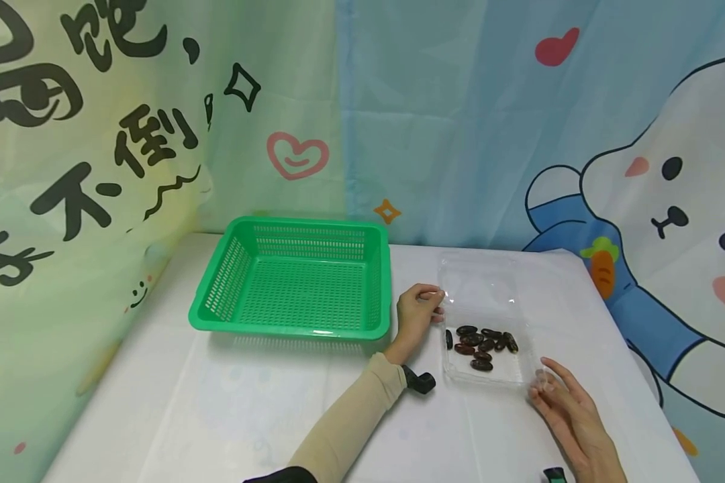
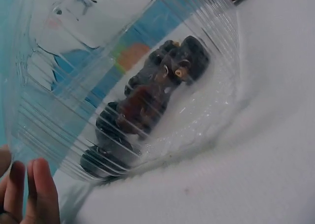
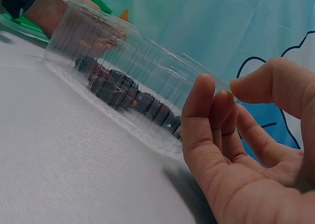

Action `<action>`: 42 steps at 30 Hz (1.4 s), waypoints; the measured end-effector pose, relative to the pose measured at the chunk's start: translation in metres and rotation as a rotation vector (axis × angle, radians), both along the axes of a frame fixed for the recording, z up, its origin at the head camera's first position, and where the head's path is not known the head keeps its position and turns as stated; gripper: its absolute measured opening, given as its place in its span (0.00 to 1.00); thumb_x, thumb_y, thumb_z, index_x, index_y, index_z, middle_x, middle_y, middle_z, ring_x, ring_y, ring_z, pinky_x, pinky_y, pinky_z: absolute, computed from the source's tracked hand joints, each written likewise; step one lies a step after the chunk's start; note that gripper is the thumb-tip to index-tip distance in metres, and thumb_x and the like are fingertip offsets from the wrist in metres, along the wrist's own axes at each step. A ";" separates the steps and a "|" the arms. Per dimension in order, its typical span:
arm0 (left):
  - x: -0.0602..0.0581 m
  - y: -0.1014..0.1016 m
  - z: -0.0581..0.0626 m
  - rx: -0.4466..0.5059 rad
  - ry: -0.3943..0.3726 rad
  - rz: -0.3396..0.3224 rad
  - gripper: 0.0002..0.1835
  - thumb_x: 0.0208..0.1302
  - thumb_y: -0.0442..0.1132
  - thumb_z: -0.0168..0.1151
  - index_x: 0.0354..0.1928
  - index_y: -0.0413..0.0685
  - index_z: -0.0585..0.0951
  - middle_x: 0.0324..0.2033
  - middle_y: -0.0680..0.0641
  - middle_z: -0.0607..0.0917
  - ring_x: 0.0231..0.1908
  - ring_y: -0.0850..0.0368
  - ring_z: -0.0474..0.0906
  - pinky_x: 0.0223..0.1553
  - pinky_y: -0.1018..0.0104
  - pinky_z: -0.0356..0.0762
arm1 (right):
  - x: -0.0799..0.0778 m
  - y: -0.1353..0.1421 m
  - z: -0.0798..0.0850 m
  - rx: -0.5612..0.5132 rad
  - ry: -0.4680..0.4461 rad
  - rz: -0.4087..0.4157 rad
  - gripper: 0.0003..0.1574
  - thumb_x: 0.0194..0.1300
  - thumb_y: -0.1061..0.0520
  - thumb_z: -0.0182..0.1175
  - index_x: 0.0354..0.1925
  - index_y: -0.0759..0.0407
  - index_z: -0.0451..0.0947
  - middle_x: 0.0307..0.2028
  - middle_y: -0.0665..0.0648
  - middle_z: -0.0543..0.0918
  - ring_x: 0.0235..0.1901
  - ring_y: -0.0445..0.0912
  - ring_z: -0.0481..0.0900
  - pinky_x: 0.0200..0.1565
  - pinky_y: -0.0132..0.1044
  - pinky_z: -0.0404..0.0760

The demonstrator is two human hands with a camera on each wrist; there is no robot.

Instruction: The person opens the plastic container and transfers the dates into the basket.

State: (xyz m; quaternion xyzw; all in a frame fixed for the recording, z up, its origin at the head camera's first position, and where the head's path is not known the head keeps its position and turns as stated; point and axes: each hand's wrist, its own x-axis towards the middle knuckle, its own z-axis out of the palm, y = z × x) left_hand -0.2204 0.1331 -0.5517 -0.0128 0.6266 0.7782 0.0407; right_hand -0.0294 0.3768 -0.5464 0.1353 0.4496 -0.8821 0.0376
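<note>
A clear plastic clamshell box [image 1: 489,376] sits on the white table with its lid [image 1: 480,278] raised at the back. Several dark brown dates [image 1: 482,365] lie in its base, seen through the ribbed wall in both wrist views. At the box's left side, my left hand [image 1: 417,312] pinches the clear edge near the lid, its fingertips [image 2: 43,177] beside the plastic in the left wrist view. My right hand [image 1: 570,412] holds the front right corner, thumb [image 3: 251,88] above the rim and fingers below it.
A green plastic basket [image 1: 290,333] with slotted walls stands left of the box, close to my left hand. White cloth [image 1: 217,416] covers the table. Behind it hangs a printed curtain [image 1: 435,121] with a cartoon bear. A black strap [image 1: 419,381] is on my left wrist.
</note>
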 end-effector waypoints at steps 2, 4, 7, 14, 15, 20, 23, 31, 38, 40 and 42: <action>0.001 -0.001 0.000 -0.011 -0.015 0.011 0.08 0.67 0.33 0.71 0.45 0.37 0.87 0.28 0.49 0.85 0.21 0.65 0.81 0.24 0.71 0.85 | 0.000 -0.001 0.000 0.009 -0.004 0.001 0.30 0.79 0.71 0.48 0.65 0.42 0.75 0.45 0.48 0.81 0.46 0.41 0.82 0.53 0.33 0.85; 0.001 -0.001 0.001 -0.026 -0.026 0.021 0.08 0.67 0.34 0.71 0.44 0.37 0.87 0.27 0.49 0.85 0.20 0.66 0.81 0.23 0.71 0.85 | 0.000 -0.002 0.000 0.013 -0.009 0.006 0.30 0.79 0.71 0.48 0.65 0.41 0.75 0.46 0.48 0.81 0.46 0.41 0.82 0.54 0.32 0.85; 0.002 -0.002 0.001 -0.050 -0.040 0.018 0.08 0.68 0.34 0.70 0.44 0.37 0.86 0.27 0.45 0.87 0.20 0.67 0.80 0.23 0.72 0.84 | 0.000 -0.003 0.001 0.014 -0.017 0.013 0.29 0.79 0.70 0.48 0.64 0.41 0.76 0.46 0.48 0.81 0.46 0.41 0.82 0.54 0.32 0.85; 0.003 -0.005 0.003 -0.153 -0.016 0.000 0.10 0.71 0.38 0.68 0.45 0.37 0.85 0.28 0.42 0.88 0.17 0.68 0.78 0.23 0.72 0.84 | -0.003 -0.004 0.002 0.013 -0.040 0.000 0.28 0.79 0.70 0.51 0.64 0.42 0.77 0.47 0.48 0.83 0.47 0.41 0.83 0.54 0.33 0.85; 0.003 -0.006 0.003 -0.179 -0.011 -0.002 0.10 0.71 0.39 0.68 0.45 0.37 0.85 0.27 0.43 0.88 0.17 0.68 0.78 0.22 0.72 0.84 | -0.004 -0.004 0.003 0.013 -0.038 0.006 0.28 0.79 0.70 0.50 0.64 0.42 0.77 0.47 0.48 0.83 0.47 0.41 0.84 0.54 0.33 0.86; 0.002 -0.010 0.006 -0.279 0.028 -0.029 0.12 0.74 0.42 0.66 0.48 0.39 0.83 0.29 0.44 0.88 0.17 0.64 0.80 0.22 0.73 0.83 | -0.007 -0.001 0.006 0.055 -0.002 0.056 0.27 0.80 0.69 0.49 0.65 0.43 0.74 0.49 0.49 0.82 0.48 0.40 0.84 0.54 0.32 0.86; 0.004 -0.013 0.010 -0.381 0.082 -0.025 0.14 0.74 0.44 0.65 0.51 0.41 0.82 0.33 0.45 0.88 0.21 0.60 0.84 0.26 0.73 0.82 | -0.010 0.000 0.009 0.095 0.002 0.076 0.27 0.80 0.68 0.49 0.66 0.42 0.74 0.50 0.49 0.80 0.47 0.40 0.83 0.55 0.31 0.85; 0.022 -0.021 0.024 -0.703 0.334 -0.050 0.12 0.75 0.43 0.64 0.55 0.46 0.81 0.43 0.46 0.84 0.41 0.55 0.82 0.43 0.68 0.79 | -0.014 0.010 0.019 0.212 -0.114 0.111 0.25 0.80 0.64 0.53 0.63 0.35 0.74 0.53 0.45 0.78 0.48 0.39 0.82 0.56 0.33 0.86; 0.039 -0.022 0.041 -0.895 0.529 -0.137 0.13 0.76 0.45 0.63 0.56 0.51 0.80 0.46 0.50 0.84 0.46 0.56 0.78 0.48 0.69 0.77 | -0.015 0.012 0.021 0.221 -0.141 0.084 0.22 0.81 0.59 0.55 0.62 0.34 0.75 0.51 0.44 0.82 0.45 0.39 0.82 0.53 0.34 0.87; 0.043 -0.020 0.045 -0.954 0.581 -0.159 0.13 0.76 0.46 0.63 0.57 0.53 0.80 0.47 0.52 0.83 0.47 0.56 0.78 0.48 0.68 0.77 | -0.014 0.011 0.019 0.187 -0.083 0.073 0.23 0.81 0.61 0.53 0.63 0.36 0.75 0.50 0.45 0.83 0.45 0.39 0.83 0.53 0.34 0.87; 0.047 -0.017 0.049 -1.002 0.631 -0.183 0.13 0.77 0.46 0.63 0.58 0.54 0.80 0.48 0.53 0.83 0.47 0.57 0.79 0.48 0.67 0.77 | -0.013 0.010 0.017 0.158 -0.019 0.060 0.25 0.81 0.64 0.52 0.65 0.39 0.76 0.50 0.46 0.84 0.45 0.39 0.84 0.53 0.34 0.87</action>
